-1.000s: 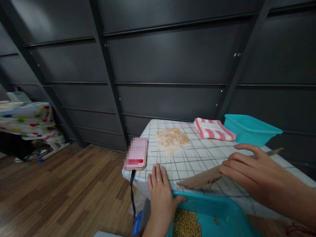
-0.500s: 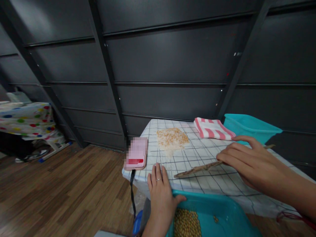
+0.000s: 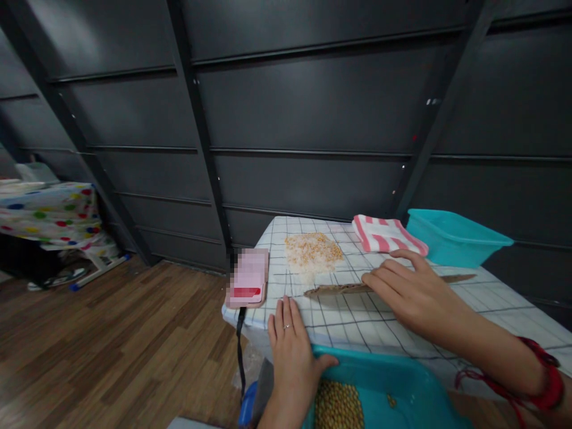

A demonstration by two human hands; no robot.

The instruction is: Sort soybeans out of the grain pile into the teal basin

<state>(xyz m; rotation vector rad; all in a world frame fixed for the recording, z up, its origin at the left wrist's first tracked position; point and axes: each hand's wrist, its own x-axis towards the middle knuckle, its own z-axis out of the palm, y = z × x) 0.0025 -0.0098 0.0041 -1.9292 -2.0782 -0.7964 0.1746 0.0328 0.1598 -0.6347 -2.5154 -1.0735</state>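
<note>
My right hand grips a thin brown piece of cardboard, seen nearly edge-on over the checked tablecloth. Its left end lies just in front of a spread pile of white and yellow grains. My left hand rests with fingers stretched flat on the table's front edge, its thumb over the rim of a teal tub. Inside that tub, greenish-brown beans are heaped at the left, with a small cluster lying apart. My right palm is hidden from view.
A pink phone-like object, partly blurred out, lies at the table's left edge with a black strap hanging. Behind the hands are a folded pink-striped towel and a second teal tub. A dark panelled wall rises at the back.
My right hand and the cardboard have moved left and away from me, closer to the grain pile. My left hand has stayed in place.
</note>
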